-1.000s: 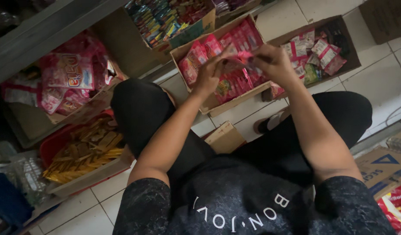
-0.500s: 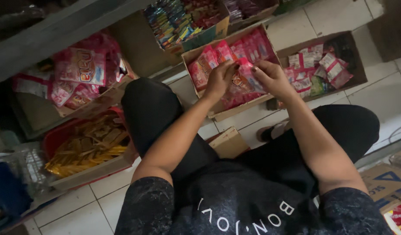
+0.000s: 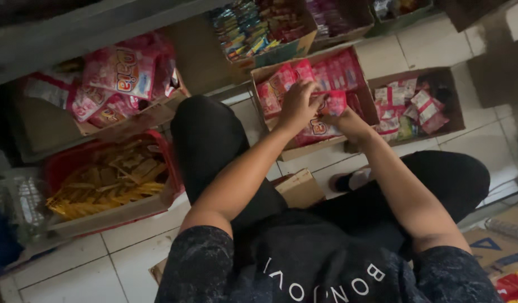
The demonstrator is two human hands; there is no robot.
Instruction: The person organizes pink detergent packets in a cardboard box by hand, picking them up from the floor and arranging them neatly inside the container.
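Reaching forward, left hand point(image 3: 297, 105) and right hand point(image 3: 344, 120) fingers clamped on red packet point(image 3: 332, 104), over cardboard box point(image 3: 304, 150)

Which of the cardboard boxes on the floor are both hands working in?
The middle box of red sachets, directly ahead between the knees. The left hand and right hand are both inside it; the other boxes are untouched.

A white tiled floor point(image 3: 129, 264) with dark grout lines lies in dim light. A grey shelf edge point(image 3: 73, 33) crosses the upper left.
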